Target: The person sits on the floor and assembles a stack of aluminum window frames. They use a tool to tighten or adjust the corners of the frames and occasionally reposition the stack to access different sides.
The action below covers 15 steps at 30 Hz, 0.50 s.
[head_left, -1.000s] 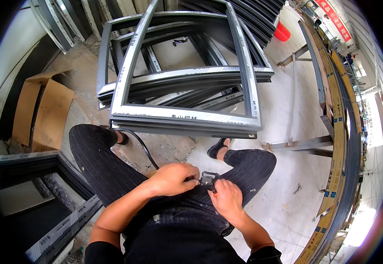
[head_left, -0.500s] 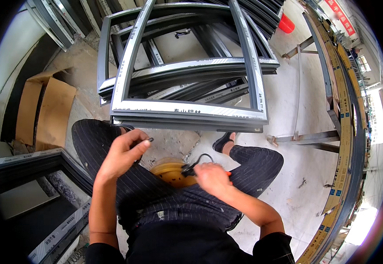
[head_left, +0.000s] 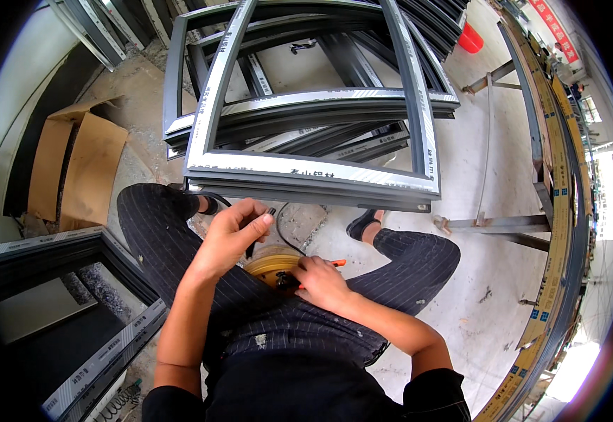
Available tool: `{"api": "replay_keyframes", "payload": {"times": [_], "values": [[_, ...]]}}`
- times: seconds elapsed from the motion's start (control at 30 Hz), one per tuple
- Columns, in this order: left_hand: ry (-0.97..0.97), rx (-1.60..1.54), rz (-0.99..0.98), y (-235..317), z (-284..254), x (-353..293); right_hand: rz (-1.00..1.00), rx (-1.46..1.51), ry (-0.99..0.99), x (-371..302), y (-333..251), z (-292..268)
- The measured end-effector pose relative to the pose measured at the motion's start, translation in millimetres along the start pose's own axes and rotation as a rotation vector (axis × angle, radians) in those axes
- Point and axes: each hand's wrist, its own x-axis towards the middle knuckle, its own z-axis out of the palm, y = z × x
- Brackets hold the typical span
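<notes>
My left hand (head_left: 234,235) is closed, pinching a thin black rubber strip (head_left: 208,195) between thumb and fingers. The short end of it pokes out at the thumb tip, and another part hangs below the fingers. Low between my knees is a yellow bowl (head_left: 270,266) with small black pieces in it. Over the bowl's right side, my right hand (head_left: 324,283) is curled around an orange-handled tool (head_left: 338,263), whose working end is hidden. Its fingertips are at the black pieces (head_left: 285,281). A thin black cord (head_left: 280,228) curves down towards this hand.
Grey window frames (head_left: 313,176) with white printed film are stacked in front of my knees. Another frame (head_left: 109,362) lies at the lower left, near an open cardboard box (head_left: 95,169). A metal rack (head_left: 503,224) carrying long profiles stands on the right. A red bucket (head_left: 470,39) is behind.
My left hand has moved right, closer to the bowl, with the strip in it. My right hand has shifted slightly left and down to the black pieces. The view has tilted slightly.
</notes>
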Motion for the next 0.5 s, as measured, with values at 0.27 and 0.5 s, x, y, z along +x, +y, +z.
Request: {"api": "replay_keyframes", "payload": {"times": [0.27, 0.5], "values": [[0.053, 0.508, 0.534, 3.3, 75.9, -5.2, 0.045, 0.621, 0.262, 20.5, 0.7, -30.1], [0.501, 0.015, 0.115, -46.4, 20.2, -8.6, 0.21, 1.299, 0.48, 38.6, 22.7, -83.5]]}}
